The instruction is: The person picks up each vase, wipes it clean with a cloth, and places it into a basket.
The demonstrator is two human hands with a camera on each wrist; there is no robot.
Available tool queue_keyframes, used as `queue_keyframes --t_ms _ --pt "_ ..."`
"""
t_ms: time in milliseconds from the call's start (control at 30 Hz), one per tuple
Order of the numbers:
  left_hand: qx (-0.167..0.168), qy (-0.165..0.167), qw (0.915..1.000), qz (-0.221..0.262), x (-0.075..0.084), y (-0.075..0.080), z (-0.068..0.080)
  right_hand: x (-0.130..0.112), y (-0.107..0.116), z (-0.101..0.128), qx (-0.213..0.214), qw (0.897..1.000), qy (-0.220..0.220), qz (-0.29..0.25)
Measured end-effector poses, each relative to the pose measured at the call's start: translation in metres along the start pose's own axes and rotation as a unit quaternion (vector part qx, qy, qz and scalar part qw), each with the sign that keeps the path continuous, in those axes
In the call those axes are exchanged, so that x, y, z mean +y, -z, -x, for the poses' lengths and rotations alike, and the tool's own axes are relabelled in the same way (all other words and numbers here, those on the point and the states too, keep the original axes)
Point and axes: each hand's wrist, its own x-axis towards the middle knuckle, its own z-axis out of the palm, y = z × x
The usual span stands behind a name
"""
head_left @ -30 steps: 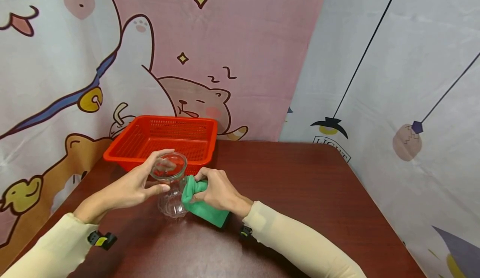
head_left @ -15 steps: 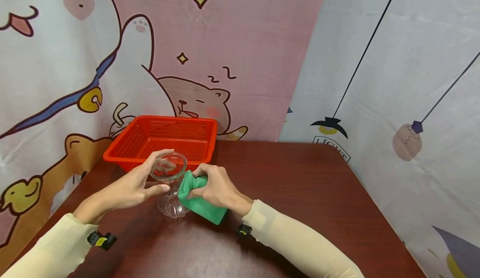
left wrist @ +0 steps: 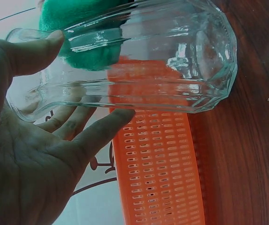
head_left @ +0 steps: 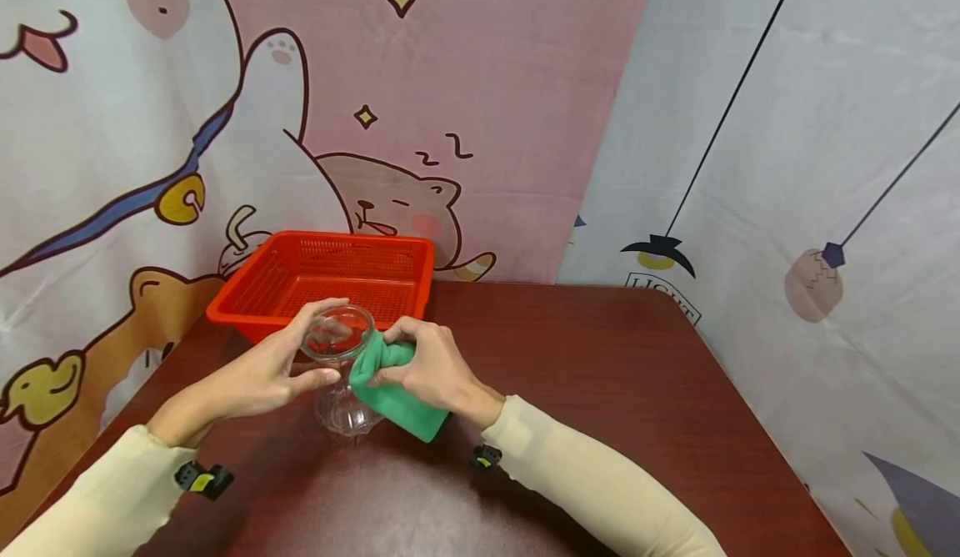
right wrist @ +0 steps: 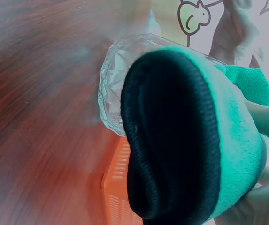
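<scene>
A clear glass jar with ribbed sides stands mouth up in front of the basket in the head view. My left hand grips it near the rim, thumb on the near side and fingers around the far side. Between the thumb and fingers of my right hand is a folded green cloth, held against the jar's right side. Through the glass in the left wrist view, the cloth shows along the upper wall. The right wrist view shows the cloth's dark-edged fold hanging loose, hiding part of the jar.
An orange-red perforated plastic basket stands behind the jar at the table's back left. The brown wooden table extends to the right. A cartoon-printed cloth backdrop hangs behind and along the sides.
My right hand has moved the cloth slightly up and leftward along the jar's side. The left hand and the jar have stayed in place.
</scene>
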Motion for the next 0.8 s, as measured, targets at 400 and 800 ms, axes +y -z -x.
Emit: queue_keyframes --t_ms 400,800 --pt "-0.002 -0.003 1.0000 -0.003 0.001 0.000 0.001 -0.006 0.004 -0.002 0.014 0.999 0.004 -0.046" --pt "-0.004 -0.007 1.0000 0.003 0.001 -0.001 0.000 -0.011 0.020 -0.005 0.051 0.995 0.019 -0.083"
